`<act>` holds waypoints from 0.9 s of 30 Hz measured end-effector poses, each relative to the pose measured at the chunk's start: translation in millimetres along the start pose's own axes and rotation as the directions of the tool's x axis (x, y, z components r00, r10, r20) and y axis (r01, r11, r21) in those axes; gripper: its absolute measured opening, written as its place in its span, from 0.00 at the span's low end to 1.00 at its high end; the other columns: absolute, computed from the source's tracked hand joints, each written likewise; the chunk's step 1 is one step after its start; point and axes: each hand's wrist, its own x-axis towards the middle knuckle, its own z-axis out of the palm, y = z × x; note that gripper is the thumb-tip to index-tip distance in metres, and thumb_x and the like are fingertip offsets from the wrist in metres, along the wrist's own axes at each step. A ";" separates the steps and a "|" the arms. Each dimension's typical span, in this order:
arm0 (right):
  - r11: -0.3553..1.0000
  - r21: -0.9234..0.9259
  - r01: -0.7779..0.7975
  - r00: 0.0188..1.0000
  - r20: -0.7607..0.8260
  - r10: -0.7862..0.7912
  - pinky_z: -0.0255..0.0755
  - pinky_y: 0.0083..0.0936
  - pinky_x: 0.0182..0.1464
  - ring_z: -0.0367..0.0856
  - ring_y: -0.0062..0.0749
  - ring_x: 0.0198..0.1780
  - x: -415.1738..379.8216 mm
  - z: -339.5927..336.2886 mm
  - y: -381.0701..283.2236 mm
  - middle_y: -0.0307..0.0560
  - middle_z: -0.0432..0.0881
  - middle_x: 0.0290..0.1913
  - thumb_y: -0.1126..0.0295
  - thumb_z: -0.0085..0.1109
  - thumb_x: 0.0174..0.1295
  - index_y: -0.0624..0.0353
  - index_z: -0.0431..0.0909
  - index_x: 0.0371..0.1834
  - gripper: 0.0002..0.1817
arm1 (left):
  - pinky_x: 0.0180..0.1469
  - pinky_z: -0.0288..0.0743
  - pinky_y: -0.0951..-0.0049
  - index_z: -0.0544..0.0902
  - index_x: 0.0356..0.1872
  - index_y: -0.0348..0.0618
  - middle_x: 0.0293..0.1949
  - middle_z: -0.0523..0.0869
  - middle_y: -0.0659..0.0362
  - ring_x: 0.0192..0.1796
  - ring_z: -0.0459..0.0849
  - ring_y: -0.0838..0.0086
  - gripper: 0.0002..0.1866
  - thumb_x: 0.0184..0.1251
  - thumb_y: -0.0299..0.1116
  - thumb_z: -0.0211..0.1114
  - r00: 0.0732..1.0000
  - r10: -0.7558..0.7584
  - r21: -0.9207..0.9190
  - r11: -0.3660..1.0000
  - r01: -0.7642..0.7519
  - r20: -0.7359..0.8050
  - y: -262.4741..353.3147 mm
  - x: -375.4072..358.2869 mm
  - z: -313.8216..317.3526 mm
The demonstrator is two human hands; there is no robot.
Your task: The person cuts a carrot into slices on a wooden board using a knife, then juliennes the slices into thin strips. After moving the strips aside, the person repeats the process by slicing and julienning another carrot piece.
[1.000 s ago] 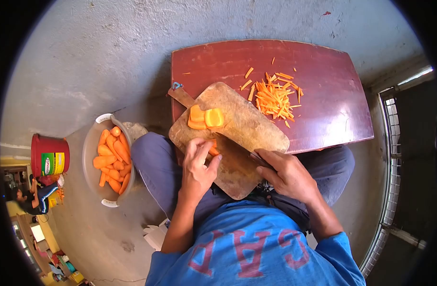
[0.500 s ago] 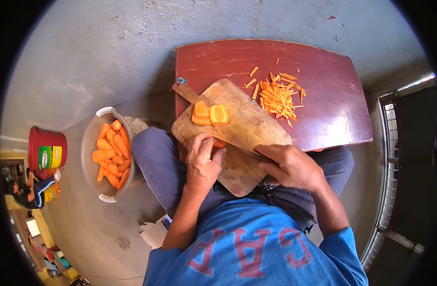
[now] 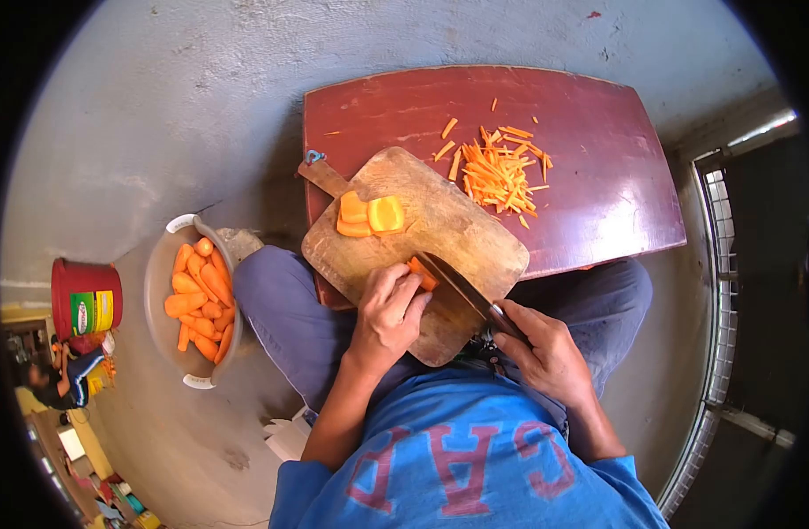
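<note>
My left hand (image 3: pixel 389 316) is closed on a carrot piece (image 3: pixel 424 273), pressing it to the wooden cutting board (image 3: pixel 457 234). In my right hand (image 3: pixel 545 354) is the handle of a knife (image 3: pixel 462 286); its dark blade slants up to the left, with the tip end beside the carrot piece. Farther up the board lie several cut carrot chunks (image 3: pixel 387 214). A heap of carrot sticks (image 3: pixel 497 175) rests on the red table (image 3: pixel 598 167), beyond the board. The board lies partly on the table edge and partly over my lap.
To my left a grey tub (image 3: pixel 160 300) holds several whole peeled carrots (image 3: pixel 201 295). Past it stand a red bucket (image 3: pixel 74 282) and another person (image 3: pixel 69 375). A wall is behind the table; a grated door frame (image 3: pixel 717 264) is at the right.
The knife has turned from lying flatter across the board to a steeper slant, its blade now showing. My right hand has moved down, and the carrot piece is more exposed.
</note>
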 end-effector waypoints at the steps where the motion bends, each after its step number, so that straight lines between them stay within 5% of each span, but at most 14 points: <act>1: 1.000 -0.020 0.006 1.000 -0.001 -0.006 0.87 0.50 0.58 0.94 0.69 0.57 1.2 1.5 -2.5 0.67 0.92 0.55 0.74 0.73 0.81 0.70 0.81 0.77 0.26 | 0.62 0.86 0.49 0.93 0.57 0.33 0.58 0.91 0.46 0.58 0.90 0.45 0.19 0.65 0.20 0.86 1.000 0.010 0.007 1.000 -0.010 0.002 -0.8 -0.1 1.1; 10: 0.990 -0.134 0.041 0.999 0.023 -0.038 0.90 0.56 0.48 0.95 0.71 0.50 -1.5 7.4 -20.9 0.69 0.92 0.55 0.71 0.74 0.80 0.69 0.78 0.80 0.29 | 0.61 0.86 0.49 0.93 0.60 0.33 0.58 0.92 0.46 0.55 0.89 0.45 0.19 0.68 0.18 0.81 0.996 0.085 0.052 0.995 -0.085 0.001 -0.3 5.7 4.2; 16: 0.977 -0.198 -0.072 0.993 0.076 0.089 0.90 0.55 0.52 0.96 0.71 0.53 -4.6 6.0 -37.9 0.68 0.93 0.60 0.73 0.72 0.81 0.66 0.77 0.86 0.32 | 0.61 0.87 0.49 0.93 0.64 0.32 0.60 0.91 0.45 0.56 0.88 0.44 0.21 0.70 0.18 0.80 0.993 0.113 0.051 0.992 -0.114 0.028 -3.0 4.7 4.4; 22: 0.965 -0.263 0.021 0.992 0.124 0.012 0.88 0.58 0.44 0.93 0.71 0.44 10.3 10.5 -40.6 0.68 0.90 0.49 0.71 0.70 0.82 0.66 0.75 0.77 0.25 | 0.61 0.87 0.49 0.92 0.64 0.32 0.62 0.89 0.43 0.57 0.86 0.45 0.20 0.72 0.20 0.74 0.990 0.133 0.051 0.990 -0.135 0.049 -7.7 3.4 4.0; 25: 0.949 -0.266 0.166 0.986 0.075 -0.152 0.87 0.59 0.42 0.92 0.72 0.43 28.8 23.9 -14.6 0.66 0.89 0.46 0.72 0.69 0.82 0.65 0.74 0.72 0.22 | 0.60 0.86 0.48 0.93 0.63 0.32 0.60 0.89 0.44 0.56 0.86 0.45 0.21 0.70 0.20 0.72 0.990 0.128 0.054 0.990 -0.132 0.058 -9.1 2.6 4.9; 27: 0.955 -0.274 0.118 0.990 0.111 -0.090 0.88 0.58 0.44 0.93 0.72 0.46 27.6 19.0 -17.6 0.66 0.90 0.49 0.73 0.70 0.81 0.66 0.75 0.75 0.24 | 0.59 0.86 0.48 0.93 0.63 0.32 0.59 0.89 0.45 0.55 0.86 0.45 0.21 0.69 0.21 0.70 0.991 0.126 0.059 0.990 -0.128 0.040 -9.7 0.3 7.0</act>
